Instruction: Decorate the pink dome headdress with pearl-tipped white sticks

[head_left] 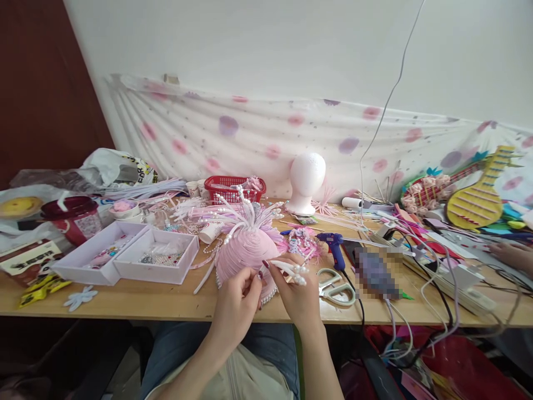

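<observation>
My left hand [238,297] is closed in a pinch in front of a pink wig-like headpiece [244,253]; whatever lies between its fingertips is too small to make out. Close beside it, my right hand [300,294] is closed on white pipe cleaners [283,266] whose ends carry white pearl beads and point right. The headpiece is wound with pink strands, and upright pearl-tipped sprigs [245,214] stand on its top. A row of pearls edges its base, partly hidden behind my hands.
Scissors [339,289] and a blue glue gun [333,247] lie to the right, near cables and a power strip [462,291]. White bead boxes [160,255] stand left. Behind are a foam head [307,180] and red basket [233,189]. Another person's hand [514,255] rests far right.
</observation>
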A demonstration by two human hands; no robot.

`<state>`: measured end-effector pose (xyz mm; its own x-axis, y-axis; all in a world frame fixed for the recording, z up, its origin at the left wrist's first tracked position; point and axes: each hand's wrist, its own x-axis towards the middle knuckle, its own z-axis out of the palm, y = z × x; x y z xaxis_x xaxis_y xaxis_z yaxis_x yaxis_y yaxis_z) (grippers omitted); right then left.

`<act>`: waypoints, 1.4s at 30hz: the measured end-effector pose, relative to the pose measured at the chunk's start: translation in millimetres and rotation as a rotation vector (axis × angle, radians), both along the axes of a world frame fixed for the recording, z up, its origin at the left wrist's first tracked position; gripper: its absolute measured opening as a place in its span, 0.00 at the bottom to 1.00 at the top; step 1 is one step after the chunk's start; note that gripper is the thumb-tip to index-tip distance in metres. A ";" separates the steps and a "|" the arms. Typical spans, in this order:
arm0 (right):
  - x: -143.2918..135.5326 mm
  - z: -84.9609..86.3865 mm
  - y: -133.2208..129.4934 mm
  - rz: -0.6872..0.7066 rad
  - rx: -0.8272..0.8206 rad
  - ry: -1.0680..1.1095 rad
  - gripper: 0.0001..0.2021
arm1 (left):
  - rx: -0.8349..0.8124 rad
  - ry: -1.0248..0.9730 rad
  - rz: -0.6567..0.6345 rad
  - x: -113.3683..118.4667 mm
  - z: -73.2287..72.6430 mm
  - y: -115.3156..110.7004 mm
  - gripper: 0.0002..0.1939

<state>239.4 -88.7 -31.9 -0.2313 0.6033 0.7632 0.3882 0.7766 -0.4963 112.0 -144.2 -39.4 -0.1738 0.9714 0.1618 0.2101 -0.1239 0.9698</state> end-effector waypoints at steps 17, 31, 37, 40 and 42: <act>-16.7 33.4 97.5 0.045 -0.382 -0.072 0.13 | 0.485 0.553 0.286 -19.1 2.3 10.2 0.06; -27.5 28.2 104.2 -0.036 -0.350 -0.162 0.08 | 0.431 0.923 0.313 -9.3 0.8 38.5 0.22; -27.8 27.6 105.7 -0.072 -0.351 -0.176 0.07 | 0.383 1.023 0.352 -6.0 9.2 40.7 0.21; -28.0 29.6 105.5 -0.072 -0.344 -0.188 0.07 | 0.387 1.067 0.378 -5.3 10.4 41.5 0.20; -28.3 31.2 105.1 -0.069 -0.331 -0.196 0.07 | 0.396 1.107 0.406 -3.2 7.9 41.5 0.19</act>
<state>211.1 16.4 -0.8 -0.3039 0.8287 0.4700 0.5458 0.5558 -0.6270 108.8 -102.7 -31.5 -0.0336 0.7305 0.6821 0.9822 -0.1020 0.1577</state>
